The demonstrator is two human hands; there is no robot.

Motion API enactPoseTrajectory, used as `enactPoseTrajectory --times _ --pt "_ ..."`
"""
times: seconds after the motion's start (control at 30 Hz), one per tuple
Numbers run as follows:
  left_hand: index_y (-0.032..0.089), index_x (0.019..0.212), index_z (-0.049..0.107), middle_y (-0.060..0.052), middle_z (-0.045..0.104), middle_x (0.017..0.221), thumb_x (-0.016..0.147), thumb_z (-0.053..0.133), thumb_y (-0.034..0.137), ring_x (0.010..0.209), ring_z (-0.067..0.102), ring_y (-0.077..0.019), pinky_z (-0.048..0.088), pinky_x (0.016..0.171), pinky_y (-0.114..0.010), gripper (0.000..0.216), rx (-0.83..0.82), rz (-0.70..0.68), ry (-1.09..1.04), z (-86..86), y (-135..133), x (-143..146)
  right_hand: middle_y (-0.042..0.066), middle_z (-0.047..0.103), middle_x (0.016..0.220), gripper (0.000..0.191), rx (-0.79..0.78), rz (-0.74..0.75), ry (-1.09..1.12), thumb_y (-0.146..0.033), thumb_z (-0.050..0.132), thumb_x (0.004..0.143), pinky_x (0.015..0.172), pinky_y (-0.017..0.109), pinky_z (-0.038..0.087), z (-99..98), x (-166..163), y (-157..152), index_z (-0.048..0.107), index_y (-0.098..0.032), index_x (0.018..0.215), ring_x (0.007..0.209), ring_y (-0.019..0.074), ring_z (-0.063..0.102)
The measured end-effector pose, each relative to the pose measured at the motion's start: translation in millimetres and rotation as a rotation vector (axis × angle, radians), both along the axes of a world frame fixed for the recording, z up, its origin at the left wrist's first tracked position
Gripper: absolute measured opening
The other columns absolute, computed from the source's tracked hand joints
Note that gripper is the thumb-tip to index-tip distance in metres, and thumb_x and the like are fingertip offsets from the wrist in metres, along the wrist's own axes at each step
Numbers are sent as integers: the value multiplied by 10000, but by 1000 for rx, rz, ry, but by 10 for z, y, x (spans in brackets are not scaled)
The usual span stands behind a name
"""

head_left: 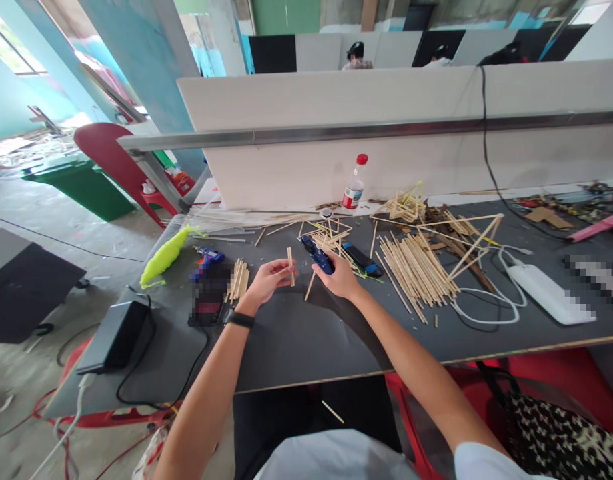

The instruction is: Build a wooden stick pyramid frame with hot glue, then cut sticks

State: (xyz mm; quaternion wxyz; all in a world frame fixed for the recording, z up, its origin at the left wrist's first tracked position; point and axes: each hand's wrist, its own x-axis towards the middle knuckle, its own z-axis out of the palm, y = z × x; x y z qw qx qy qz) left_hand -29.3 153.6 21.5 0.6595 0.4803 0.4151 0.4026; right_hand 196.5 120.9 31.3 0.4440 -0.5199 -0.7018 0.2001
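Note:
My left hand pinches a couple of short wooden sticks, held upright above the grey table. In my right hand is a dark blue hand tool, its front end pointing away and to the left; its exact kind is hard to make out. A single thin stick slants just below the tool. Left of my left hand lies a small bundle of short sticks. A large pile of longer sticks lies to the right of my right hand.
A blue glue gun, a yellow-green pouch and a black box with cables lie at the left. A bottle stands by the white partition. Stick frames and a white power strip are at the right.

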Motion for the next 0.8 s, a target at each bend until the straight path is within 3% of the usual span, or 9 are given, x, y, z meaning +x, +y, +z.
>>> enactPoseTrajectory --times 0.8 --pt "153 915 734 -21 668 801 631 891 503 741 650 -149 598 673 -296 477 30 4 21 25 6 -14 21 637 751 178 -6 8 0 -391 615 876 672 325 432 8 -3 -5 615 -214 878 665 194 553"
